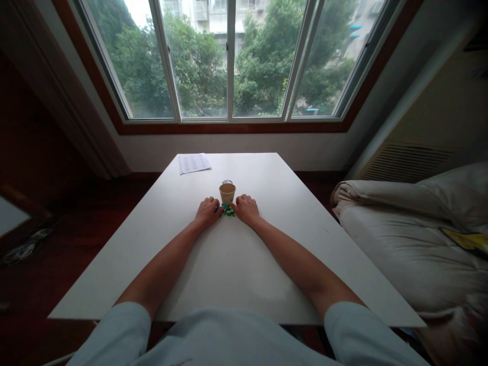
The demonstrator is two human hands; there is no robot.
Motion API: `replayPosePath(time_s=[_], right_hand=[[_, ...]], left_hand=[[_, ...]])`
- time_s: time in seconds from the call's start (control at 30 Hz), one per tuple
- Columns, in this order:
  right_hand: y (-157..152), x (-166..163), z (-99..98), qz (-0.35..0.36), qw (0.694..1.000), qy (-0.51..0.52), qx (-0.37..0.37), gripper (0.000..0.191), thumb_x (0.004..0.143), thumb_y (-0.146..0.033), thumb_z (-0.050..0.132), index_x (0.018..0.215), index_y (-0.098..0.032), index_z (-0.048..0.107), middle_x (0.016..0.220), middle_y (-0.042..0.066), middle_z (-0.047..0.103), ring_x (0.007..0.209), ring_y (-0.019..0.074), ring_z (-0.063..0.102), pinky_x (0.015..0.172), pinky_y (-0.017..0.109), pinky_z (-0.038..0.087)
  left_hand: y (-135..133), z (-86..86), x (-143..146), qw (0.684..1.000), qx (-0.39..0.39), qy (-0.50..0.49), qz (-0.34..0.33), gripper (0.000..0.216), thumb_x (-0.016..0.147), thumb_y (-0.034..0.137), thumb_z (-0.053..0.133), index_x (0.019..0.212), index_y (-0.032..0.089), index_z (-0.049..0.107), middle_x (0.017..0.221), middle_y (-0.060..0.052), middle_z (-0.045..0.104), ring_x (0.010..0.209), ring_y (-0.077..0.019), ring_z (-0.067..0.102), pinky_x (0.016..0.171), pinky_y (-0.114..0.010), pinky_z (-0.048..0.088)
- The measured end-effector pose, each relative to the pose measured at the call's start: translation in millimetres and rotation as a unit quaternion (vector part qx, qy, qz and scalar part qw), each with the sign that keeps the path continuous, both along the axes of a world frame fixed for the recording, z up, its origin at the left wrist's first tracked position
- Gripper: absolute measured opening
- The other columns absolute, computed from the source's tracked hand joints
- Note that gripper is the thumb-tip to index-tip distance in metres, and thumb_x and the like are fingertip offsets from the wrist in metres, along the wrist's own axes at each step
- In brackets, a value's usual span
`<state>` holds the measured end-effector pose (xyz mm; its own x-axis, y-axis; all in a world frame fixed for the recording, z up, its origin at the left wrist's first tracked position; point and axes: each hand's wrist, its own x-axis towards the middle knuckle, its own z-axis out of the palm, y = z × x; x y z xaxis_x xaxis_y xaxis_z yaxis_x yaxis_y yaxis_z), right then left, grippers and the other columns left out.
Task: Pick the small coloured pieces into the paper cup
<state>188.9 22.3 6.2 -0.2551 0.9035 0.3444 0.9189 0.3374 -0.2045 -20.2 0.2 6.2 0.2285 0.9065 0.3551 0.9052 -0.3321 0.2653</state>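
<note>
A small pile of tiny green, blue and yellow pieces [229, 211] lies on the white table [244, 264]; their exact kind is too small to make out. Just behind the pile stands a brown paper cup [227, 195], upright with its mouth facing up. My left hand [208, 211] rests on the table at the pile's left edge, fingers bent and thumb apart, with blue bits beside the thumb. On the other side, my right hand [247, 208] has its thumb stretched toward the pieces and its fingers loosely curved. Neither hand visibly holds anything.
Printed sheets of paper [194, 163] lie at the table's far left corner. A thin dark loop [227, 181] shows behind the cup. To the right is a sofa [415, 244] with a pale cover. Beyond the table's far edge is a window [229, 61].
</note>
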Motion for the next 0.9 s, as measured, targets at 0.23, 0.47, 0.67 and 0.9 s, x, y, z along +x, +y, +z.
replayPosePath(time_s=[0.23,0.47,0.67,0.9], right_hand=[[-2,-3,-0.9,0.006,1.000,-0.006,-0.004,0.038,0.089,-0.055,0.058,0.101,-0.020,0.063,0.111,0.014,0.059,0.107,0.0279,0.049,0.091,0.039,0.037],[12,15,-2.9,-0.012,1.000,0.022,-0.012,0.024,0.093,-0.042,0.056,0.094,-0.020,0.064,0.107,0.012,0.060,0.106,0.0251,0.049,0.091,0.036,0.037],[13,16,-3.1,-0.020,1.000,0.011,-0.018,0.023,0.092,-0.041,0.057,0.098,-0.020,0.064,0.109,0.011,0.060,0.106,0.0247,0.050,0.092,0.035,0.037],[8,9,-2.9,0.006,1.000,0.013,-0.018,0.040,0.091,-0.057,0.055,0.103,-0.020,0.064,0.112,0.012,0.060,0.109,0.0261,0.050,0.094,0.038,0.036]], left_hand=[[9,-6.3,-7,0.998,-0.012,-0.049,0.036,0.023,0.093,0.039,0.051,0.090,0.021,0.066,0.094,-0.007,0.060,0.091,-0.0214,0.054,0.082,-0.033,0.040],[10,-4.4,-8,0.998,-0.018,-0.041,0.035,0.019,0.088,0.037,0.059,0.091,0.021,0.069,0.092,-0.006,0.063,0.089,-0.0205,0.055,0.080,-0.031,0.041],[5,0.1,-4,0.999,-0.022,-0.027,0.041,0.030,0.084,0.049,0.064,0.097,0.022,0.070,0.094,-0.006,0.064,0.092,-0.0213,0.056,0.079,-0.031,0.042],[6,-3.9,-5,0.999,-0.008,-0.022,0.022,0.036,0.082,0.055,0.065,0.099,0.024,0.069,0.093,-0.006,0.063,0.092,-0.0225,0.057,0.079,-0.032,0.041]])
